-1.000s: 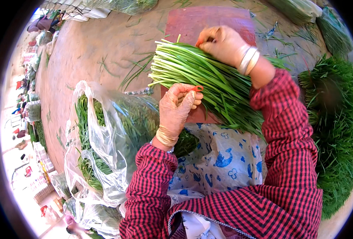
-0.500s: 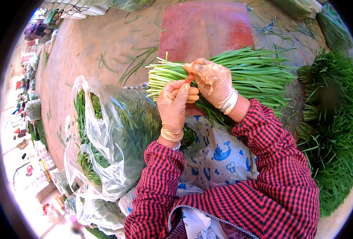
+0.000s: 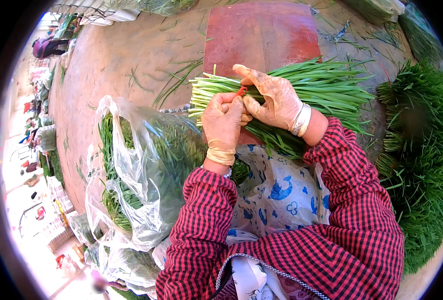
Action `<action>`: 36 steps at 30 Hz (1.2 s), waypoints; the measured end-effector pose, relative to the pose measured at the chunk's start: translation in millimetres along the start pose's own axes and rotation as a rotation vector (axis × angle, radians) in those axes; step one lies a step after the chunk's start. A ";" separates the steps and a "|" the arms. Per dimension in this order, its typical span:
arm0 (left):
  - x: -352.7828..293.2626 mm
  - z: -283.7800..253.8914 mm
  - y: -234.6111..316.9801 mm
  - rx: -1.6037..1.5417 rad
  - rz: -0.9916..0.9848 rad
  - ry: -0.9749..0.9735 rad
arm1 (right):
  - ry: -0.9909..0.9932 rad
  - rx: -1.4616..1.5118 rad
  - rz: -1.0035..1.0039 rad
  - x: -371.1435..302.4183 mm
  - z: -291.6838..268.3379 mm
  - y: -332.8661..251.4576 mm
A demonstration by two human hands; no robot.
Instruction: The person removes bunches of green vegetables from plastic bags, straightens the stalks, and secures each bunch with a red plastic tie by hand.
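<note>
A bunch of green chives point(image 3: 326, 92) lies across a red board, its pale cut ends to the left and its leaves to the right. A thin red tie point(image 3: 241, 90) goes round it near the pale stalks. My left hand point(image 3: 221, 120), in a worn, thin glove, is closed in a pinch on the tie at the near side of the bunch. Just to its right, my right hand point(image 3: 277, 102), gloved too, has its thumb and forefinger spread apart, the thumb beside the tie. Its other fingers are partly hidden.
The red board point(image 3: 261, 35) extends away from me. On the left stands a clear plastic bag point(image 3: 146, 190) of chives. Many tied chive bunches point(image 3: 421, 165) are heaped on the right. Loose leaves point(image 3: 179, 80) litter the floor. A blue-patterned plastic sheet point(image 3: 276, 195) covers my lap.
My right thumb and forefinger have parted from their pinch at the red tie, and that hand has shifted slightly right. My left hand still pinches at the tie.
</note>
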State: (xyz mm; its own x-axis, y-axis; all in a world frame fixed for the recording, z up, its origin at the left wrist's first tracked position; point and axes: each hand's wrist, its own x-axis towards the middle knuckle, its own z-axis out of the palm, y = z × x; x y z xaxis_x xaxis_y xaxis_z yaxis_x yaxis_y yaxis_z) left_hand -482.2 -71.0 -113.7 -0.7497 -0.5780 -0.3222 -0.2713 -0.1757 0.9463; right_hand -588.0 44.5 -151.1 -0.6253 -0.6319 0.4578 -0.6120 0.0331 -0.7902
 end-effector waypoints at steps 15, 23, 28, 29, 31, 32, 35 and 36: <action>-30.3 25.8 -27.8 0.484 0.451 0.045 | 0.098 0.153 0.165 11.8 8.3 17.7; 17.9 -9.3 60.5 1.276 1.202 0.222 | 0.139 0.093 -0.035 3.8 -5.9 -19.0; 37.3 -38.3 59.9 0.849 0.534 0.025 | 0.333 0.186 -0.182 28.3 -45.8 -53.7; 29.1 -37.2 62.0 0.766 0.600 0.086 | 0.352 0.242 -0.147 28.5 -53.1 -60.3; 12.8 -25.2 59.4 0.590 0.715 0.192 | 0.413 0.086 -0.278 26.4 -60.8 -62.5; 3.7 -17.1 53.5 0.433 0.730 0.218 | 0.412 0.086 -0.246 20.2 -60.5 -62.7; 4.2 -27.8 -0.8 0.413 0.714 0.081 | 0.404 0.128 -0.060 -10.3 -41.6 -37.8; 8.1 -30.6 -20.9 0.368 0.564 0.078 | 0.391 0.297 0.157 -23.0 -30.2 -23.1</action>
State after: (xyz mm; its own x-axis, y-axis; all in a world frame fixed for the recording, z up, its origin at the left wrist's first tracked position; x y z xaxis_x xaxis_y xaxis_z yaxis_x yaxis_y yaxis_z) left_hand -464.1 -96.5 -135.4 -0.7946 -0.5600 0.2346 -0.0494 0.4446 0.8943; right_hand -574.1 81.6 -131.0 -0.8678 -0.2985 0.3972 -0.3672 -0.1531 -0.9174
